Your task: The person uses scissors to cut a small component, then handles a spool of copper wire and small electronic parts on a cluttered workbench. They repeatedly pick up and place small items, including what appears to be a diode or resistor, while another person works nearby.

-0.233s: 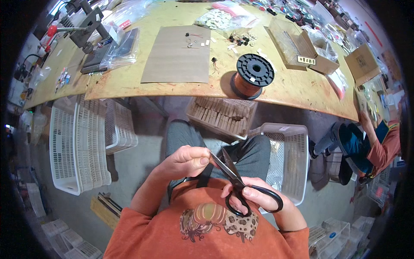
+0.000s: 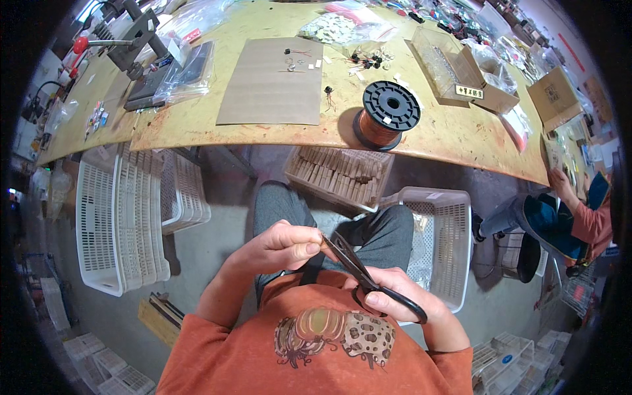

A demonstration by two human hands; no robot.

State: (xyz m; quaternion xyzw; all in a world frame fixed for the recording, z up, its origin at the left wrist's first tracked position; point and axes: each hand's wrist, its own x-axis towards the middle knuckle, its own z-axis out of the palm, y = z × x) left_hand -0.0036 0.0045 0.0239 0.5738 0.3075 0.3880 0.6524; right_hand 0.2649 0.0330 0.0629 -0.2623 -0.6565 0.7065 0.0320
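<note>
My right hand (image 2: 393, 294) grips the black-handled scissors (image 2: 352, 260) over my lap, thumb on the handle. The blades are nearly together and point up and left, with their tips touching or close beside the fingertips of my left hand. My left hand (image 2: 289, 243) is closed in a pinch, thumb against the forefinger; what it holds is too small to make out. On the table beyond stands a black spool of copper-coloured wire (image 2: 388, 113). A brown cardboard sheet (image 2: 266, 92) lies left of it, with small black wired parts (image 2: 289, 51) on top.
Under the table edge sits a crate (image 2: 339, 178) of wrapped bundles. A white basket (image 2: 454, 250) stands by my right leg, and stacked white baskets (image 2: 118, 224) stand at left. A lever press (image 2: 131, 49) is on the table's left. Another person's hand (image 2: 561, 183) shows at far right.
The scissor blades have closed from a wider spread, and my right hand has turned slightly. My left hand keeps its pinch in place. The person at right has shifted.
</note>
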